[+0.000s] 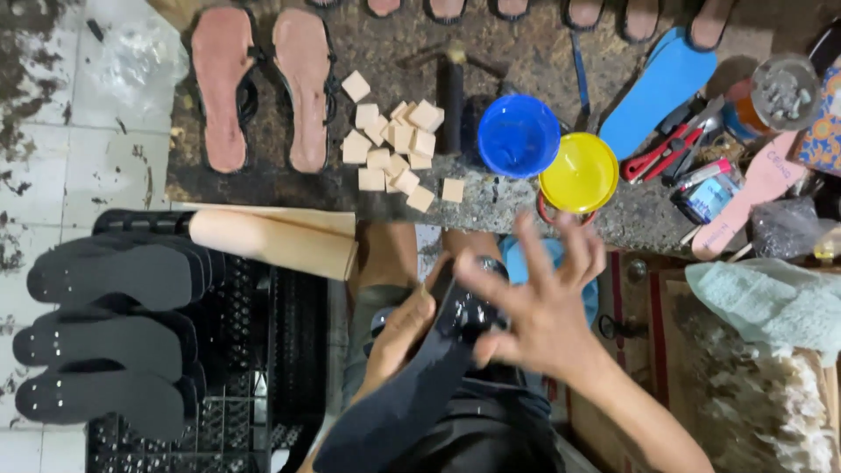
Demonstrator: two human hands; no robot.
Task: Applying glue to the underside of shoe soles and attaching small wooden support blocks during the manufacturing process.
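My left hand (400, 333) grips a glossy black shoe sole (412, 385) from its left side, holding it over my lap. My right hand (534, 302) rests on the sole's upper end with the thumb and fingertips touching it and the other fingers spread wide. The sole's top is shiny, as if wet. My knees show just beyond the hands, against the edge of a stone work slab (491, 206).
On the slab lie two pink soles (263, 88), several tan wooden blocks (394, 140), a blue lid (519, 136), a yellow lid (578, 172), a blue insole (657, 88) and red-handled pliers (657, 153). Black soles (114, 333) are stacked on a black crate at left beside a wooden last (272, 241).
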